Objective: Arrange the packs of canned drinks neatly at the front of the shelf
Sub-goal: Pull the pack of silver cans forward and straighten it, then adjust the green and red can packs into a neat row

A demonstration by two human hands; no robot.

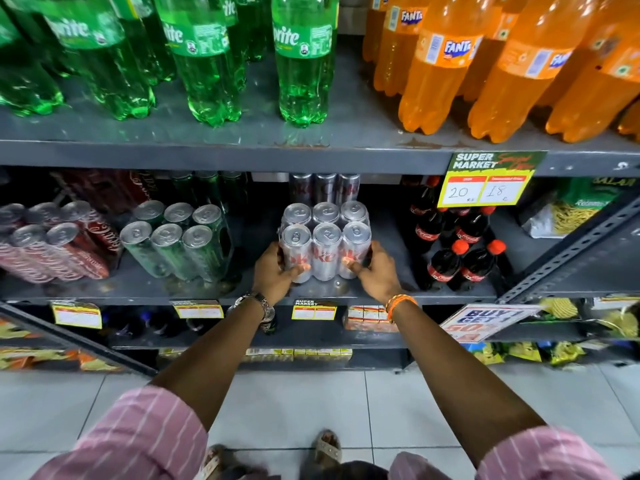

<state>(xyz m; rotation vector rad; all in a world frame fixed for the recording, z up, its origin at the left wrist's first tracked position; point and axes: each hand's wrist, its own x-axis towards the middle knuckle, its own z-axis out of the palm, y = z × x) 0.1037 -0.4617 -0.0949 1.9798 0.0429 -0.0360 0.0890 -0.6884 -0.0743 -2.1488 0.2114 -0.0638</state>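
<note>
A silver six-pack of cans (pixel 325 242) stands upright in the centre of the frame, near the front edge of the grey middle shelf (pixel 214 294). Both hands grasp it low down: the left hand (pixel 277 273) wraps the pack's left side with the thumb pressed across the front cans, and the right hand (pixel 375 271) clasps its right side, thumb likewise on the front. A metal watch (pixel 258 304) sits on the left wrist and an orange thread band (pixel 398 303) on the right.

Just left of the silver pack, apart from it, stands a green six-pack (pixel 180 239), and further left a red six-pack (pixel 57 242), both leaning in the wide-angle view. More silver cans (pixel 323 188) stand behind the held pack, deeper in the shelf. To the right of centre are small dark cola bottles with red caps (pixel 462 249).

On the shelf above, green Sprite bottles (pixel 207 57) fill the upper left and orange Fanta bottles (pixel 478 64) the upper right. A yellow price tag (pixel 486 187) hangs from that shelf's edge, right of centre.
</note>
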